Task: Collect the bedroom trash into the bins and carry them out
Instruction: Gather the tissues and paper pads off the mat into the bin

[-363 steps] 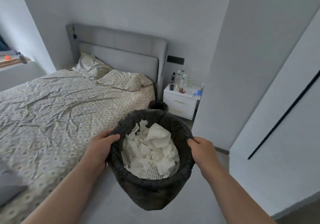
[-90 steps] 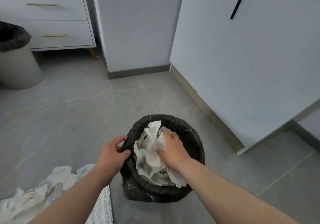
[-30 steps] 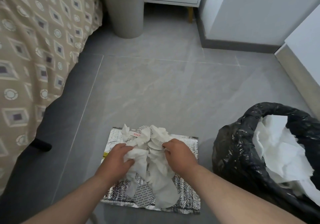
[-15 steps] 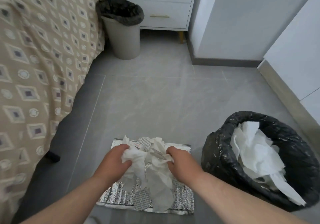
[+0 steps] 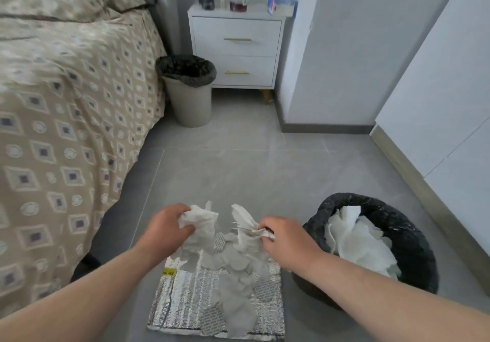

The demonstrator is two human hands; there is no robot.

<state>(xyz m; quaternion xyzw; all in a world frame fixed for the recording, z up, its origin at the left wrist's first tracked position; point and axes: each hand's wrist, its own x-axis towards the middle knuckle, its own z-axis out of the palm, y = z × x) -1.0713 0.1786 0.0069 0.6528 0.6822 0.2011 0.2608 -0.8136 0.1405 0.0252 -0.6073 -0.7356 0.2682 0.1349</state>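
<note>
At the far left the bed (image 5: 66, 119) runs along the room, its patterned cover hanging close to the floor (image 5: 238, 172). Beyond its foot-side corner a beige bin (image 5: 188, 95) with a black liner stands just in front of the white nightstand (image 5: 236, 50), well apart from the hands.

Nearer, the left hand (image 5: 165, 231) has its grip closed on a crumpled white tissue (image 5: 200, 225), lifted off the pile. Below and between the hands a silver foil sheet (image 5: 185, 307) lies flat on the floor, with more loose tissues (image 5: 236, 283) and a few small printed scraps spread over it. The right hand (image 5: 287, 243) pinches a second bunch of tissue (image 5: 245, 229), fingers clamped on its gathered end. To the right, just beside that forearm, the black-lined bin (image 5: 392, 238) sits on the floor, already heaped with white paper (image 5: 355, 243) up near its rim.

The likely step is moving both handfuls across into that bin. The risks look plain enough: the bunches are loosely held, so trailing pieces could drop short of the rim; the bin is nearly full, so new tissues may slide off the heap unless pressed down; and the light foil sheet could drag or lift with tissue that clings to it, scattering the small scraps. The soft liner edge could also fold inward if a hand pushes against it.
</note>
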